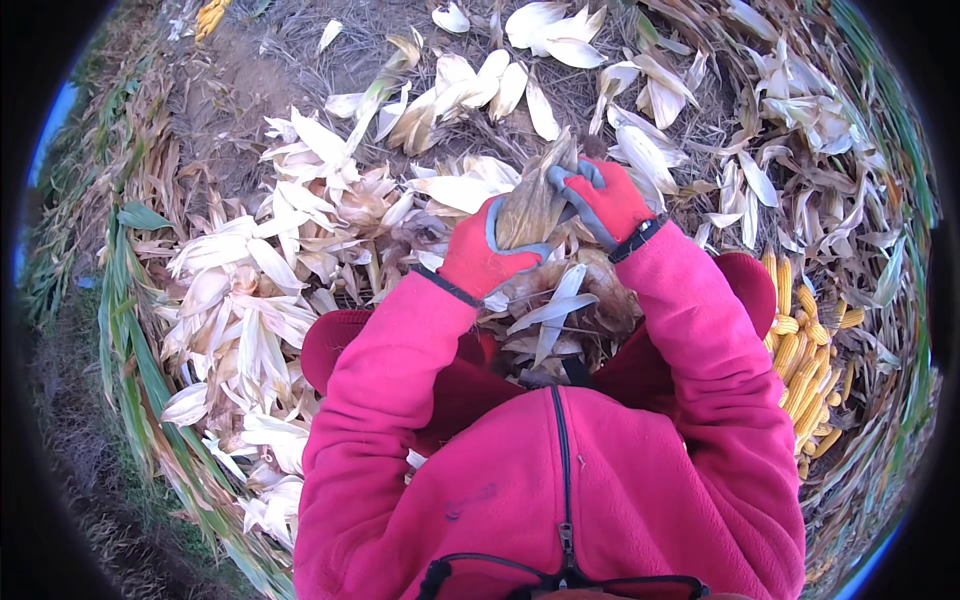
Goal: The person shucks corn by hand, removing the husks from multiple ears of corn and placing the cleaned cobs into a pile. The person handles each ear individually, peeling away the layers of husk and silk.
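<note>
An ear of corn in its dry brown husk (529, 206) is held out in front of me, its pointed end towards the top of the picture. My left hand (491, 247), in a red and grey work glove, grips the lower end with the thumb across it. My right hand (604, 199), gloved the same way, has its fingers bent at the upper right side of the husk; its fingertips are partly hidden. No kernels show on this ear. Loose pale husks (555, 304) lie below my hands, between my knees.
A heap of peeled husks (255, 292) spreads on the left. Husked yellow corn ears (806, 375) are piled beside my right leg. More husks (559, 34) are strewn over the straw-covered ground ahead. Corn stalks and leaves (135, 337) line both sides. Another yellow ear (210, 19) lies far left.
</note>
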`<state>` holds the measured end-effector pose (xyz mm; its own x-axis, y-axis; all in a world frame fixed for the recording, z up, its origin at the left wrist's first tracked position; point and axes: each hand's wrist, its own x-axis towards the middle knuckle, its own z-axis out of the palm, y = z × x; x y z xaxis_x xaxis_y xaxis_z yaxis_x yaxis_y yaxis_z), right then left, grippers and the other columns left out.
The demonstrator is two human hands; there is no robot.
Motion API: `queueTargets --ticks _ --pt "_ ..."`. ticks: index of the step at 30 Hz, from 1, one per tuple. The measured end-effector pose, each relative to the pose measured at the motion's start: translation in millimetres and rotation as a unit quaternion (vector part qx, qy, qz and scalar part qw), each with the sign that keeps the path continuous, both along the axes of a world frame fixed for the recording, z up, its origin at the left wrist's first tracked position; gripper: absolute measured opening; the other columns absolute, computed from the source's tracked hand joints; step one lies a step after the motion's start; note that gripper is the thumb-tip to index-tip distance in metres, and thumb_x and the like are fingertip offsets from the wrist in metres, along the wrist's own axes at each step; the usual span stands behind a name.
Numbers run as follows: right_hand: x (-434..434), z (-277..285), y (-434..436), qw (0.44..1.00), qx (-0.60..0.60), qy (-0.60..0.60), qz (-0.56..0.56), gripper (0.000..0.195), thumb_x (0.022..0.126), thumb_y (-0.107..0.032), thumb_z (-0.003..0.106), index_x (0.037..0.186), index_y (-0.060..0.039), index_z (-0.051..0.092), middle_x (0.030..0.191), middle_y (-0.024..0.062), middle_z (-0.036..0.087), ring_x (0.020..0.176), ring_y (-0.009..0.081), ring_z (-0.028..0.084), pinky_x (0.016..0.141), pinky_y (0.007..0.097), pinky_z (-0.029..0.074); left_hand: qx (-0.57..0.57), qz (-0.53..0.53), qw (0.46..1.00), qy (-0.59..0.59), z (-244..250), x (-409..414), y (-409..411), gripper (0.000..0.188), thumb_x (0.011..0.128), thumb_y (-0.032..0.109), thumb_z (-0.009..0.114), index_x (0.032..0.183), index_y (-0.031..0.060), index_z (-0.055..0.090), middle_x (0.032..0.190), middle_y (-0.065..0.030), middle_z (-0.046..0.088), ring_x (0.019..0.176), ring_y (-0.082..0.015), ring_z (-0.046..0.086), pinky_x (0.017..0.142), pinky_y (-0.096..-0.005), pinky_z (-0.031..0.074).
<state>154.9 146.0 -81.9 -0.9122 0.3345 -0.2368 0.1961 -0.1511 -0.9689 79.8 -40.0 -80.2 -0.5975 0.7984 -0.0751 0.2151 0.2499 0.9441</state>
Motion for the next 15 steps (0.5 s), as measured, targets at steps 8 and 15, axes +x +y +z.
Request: queueTargets --ticks 8,15 --pt "-1 -12 -3 0.997 0.030 0.015 -0.069 0.021 0.086 -0.020 0.057 0.088 0.0012 0.061 0.067 0.0044 0.059 0.057 0.0127 0.057 0.051 0.0281 0.047 -0.095 0.091 0.950 0.285 5 10 11 0.074 0.058 0.029 0.079 0.119 0.0024 0.046 0.103 -0.0179 0.060 0.095 -0.0350 0.059 0.080 -0.0395 0.048" --pt "-9 13 -5 0.994 -0.090 0.050 -0.032 0.024 0.089 -0.021 0.056 0.102 -0.0005 0.059 0.077 0.0014 0.060 0.060 0.0073 0.054 0.056 0.0217 0.046 0.073 0.098 0.991 -0.053 -11 -3 17 0.069 0.059 0.023 0.081 0.116 0.0016 0.049 0.101 -0.0136 0.062 0.093 -0.0236 0.062 0.081 -0.0339 0.048"
